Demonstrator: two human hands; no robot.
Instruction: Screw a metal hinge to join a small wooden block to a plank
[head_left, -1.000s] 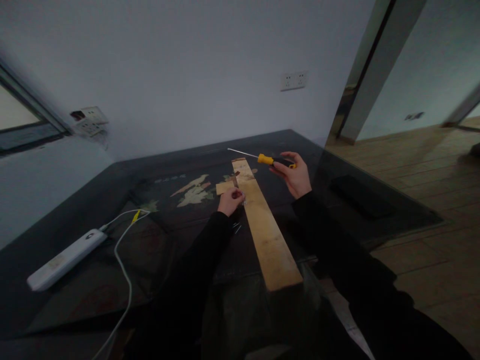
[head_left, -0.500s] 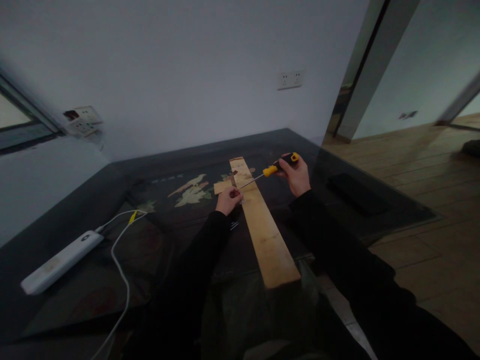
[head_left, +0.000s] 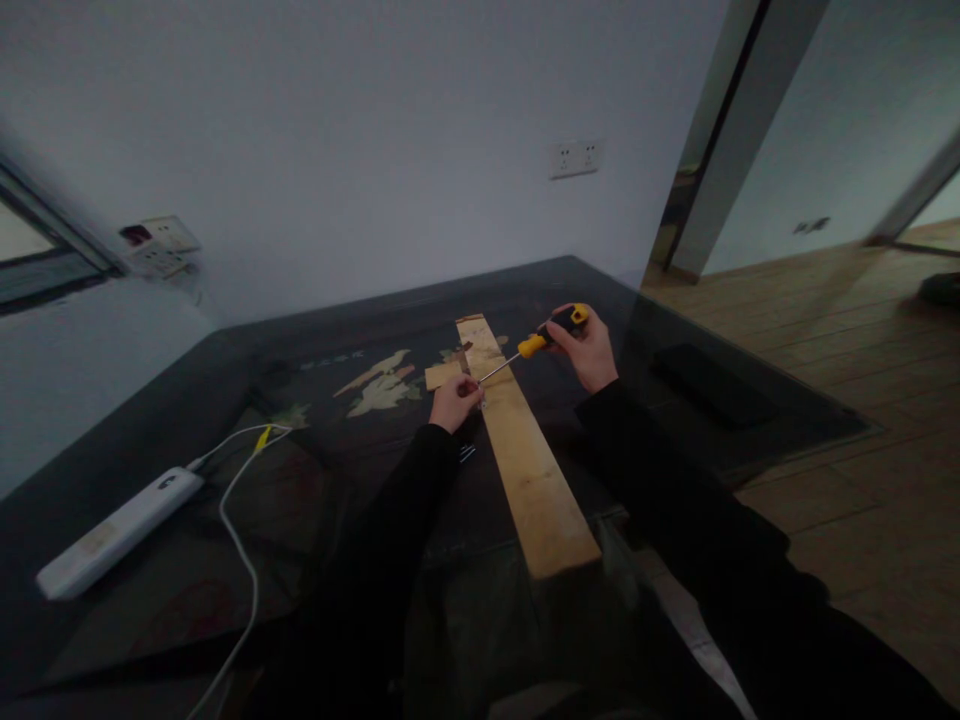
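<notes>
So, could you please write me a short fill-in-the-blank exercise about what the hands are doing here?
1. The right hand grips a screwdriver with a yellow and ____ handle.
2. The left hand rests at the edge of a long wooden ____.
3. The white power strip lies on the dark table, to the person's ____.

Missing words: black; plank; left

One screwdriver (head_left: 551,331), one long plank (head_left: 525,450), one power strip (head_left: 112,535), two hands (head_left: 456,402).
</notes>
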